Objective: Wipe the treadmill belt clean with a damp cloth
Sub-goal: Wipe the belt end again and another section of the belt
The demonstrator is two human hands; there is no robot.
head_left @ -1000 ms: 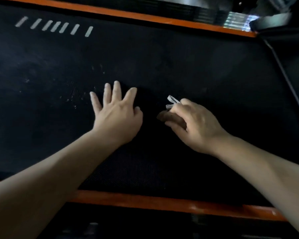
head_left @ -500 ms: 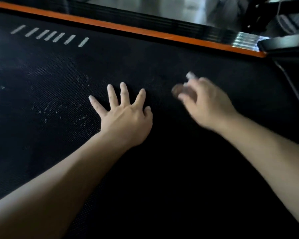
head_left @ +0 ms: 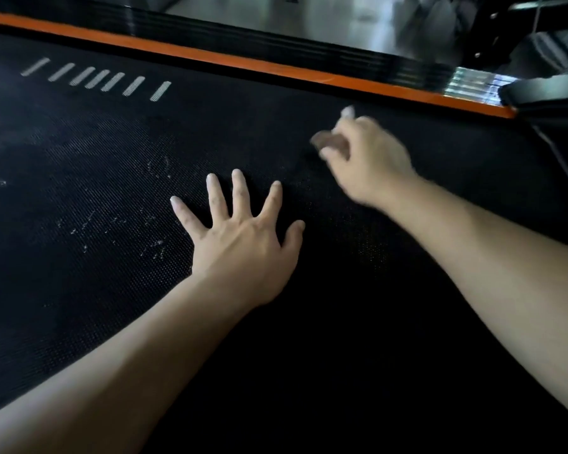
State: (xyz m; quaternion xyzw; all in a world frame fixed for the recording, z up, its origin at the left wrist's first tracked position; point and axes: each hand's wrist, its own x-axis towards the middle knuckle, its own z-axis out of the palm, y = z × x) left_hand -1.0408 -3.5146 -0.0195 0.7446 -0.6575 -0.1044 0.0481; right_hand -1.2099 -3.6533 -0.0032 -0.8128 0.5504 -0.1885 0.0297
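Over belt (head_left: pixel 89 290), blurred right hand (head_left: pixel 371 163) perhaps pinches something.

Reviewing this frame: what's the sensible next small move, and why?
Probably sweep the right hand, which pinches a small blurred object, leftward to the white specks on the belt. They lie beside the flat left hand, unwiped.

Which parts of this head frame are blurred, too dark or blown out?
Head view: the right hand is smeared by motion, so its grip cannot be read; head view: the left hand, flat on the belt, is sharp, as are the pale specks; head view: the belt's near right part sinks into black; head view: glare washes out the floor beyond the orange rail.
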